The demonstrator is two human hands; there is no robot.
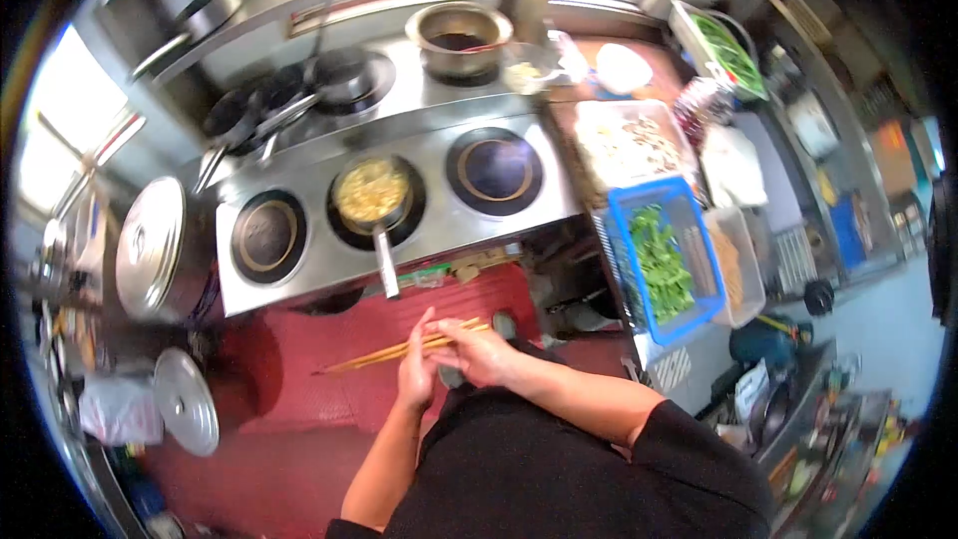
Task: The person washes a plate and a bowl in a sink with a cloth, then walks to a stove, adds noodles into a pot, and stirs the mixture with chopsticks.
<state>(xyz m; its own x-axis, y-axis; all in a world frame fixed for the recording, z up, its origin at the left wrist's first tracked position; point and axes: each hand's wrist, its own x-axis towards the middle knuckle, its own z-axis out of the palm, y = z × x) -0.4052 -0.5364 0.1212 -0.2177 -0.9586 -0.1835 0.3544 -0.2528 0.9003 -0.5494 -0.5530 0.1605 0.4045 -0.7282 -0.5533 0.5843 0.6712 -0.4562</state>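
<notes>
My two hands meet in front of my body, above the red floor. My right hand (pixel 477 354) is closed around a pair of long chopsticks (pixel 369 357), whose tips point left. My left hand (pixel 415 375) touches my right fingers, its own fingers stretched upward beside the chopsticks; the contact between the palms is partly hidden. Beyond them, a frying pan (pixel 387 250) stands on the middle front burner, handle toward me. Chopped yellowish food (pixel 371 190) fills it.
The steel stove (pixel 439 180) has round dark plates. A big lidded pot (pixel 155 245) stands left; a metal pot (pixel 459 40) and black pans (pixel 344 75) stand behind. At right are a blue basket (pixel 717 289) of leafy greens (pixel 661 265) and a tray of sliced food (pixel 634 140).
</notes>
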